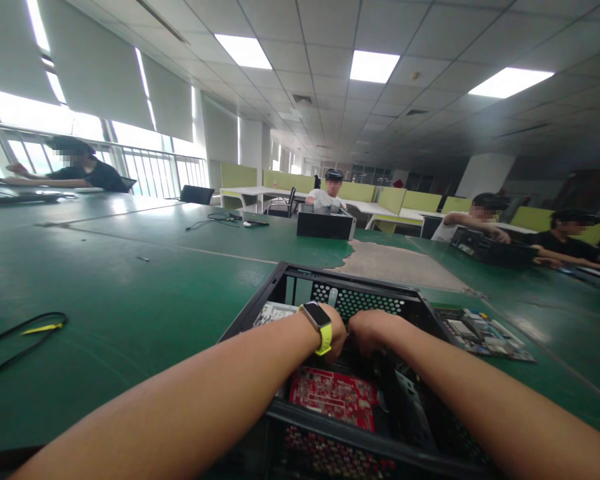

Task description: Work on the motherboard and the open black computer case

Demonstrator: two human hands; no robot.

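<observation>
An opened black computer case (350, 443) lies in front of me on the green table, its perforated side panel showing at the far side. My left hand (336, 333), with a watch (317, 322) on a yellow-green band at the wrist, reaches down inside it. Close beside it my right hand (375, 330) is curled inside the case. The fingers of both hands are bent inward, and whatever they grip is hidden. A red circuit board (333, 398) sits in the case, nearer to me than the hands. Part of a light-coloured board (276, 313) shows past my left forearm.
A loose motherboard (483, 333) lies right of the case. A black cable (23, 327) with a yellow tag is at the left. Across the table a person sits behind another computer case (325, 225); other people work at left and right. The tabletop has a worn patch (400, 267).
</observation>
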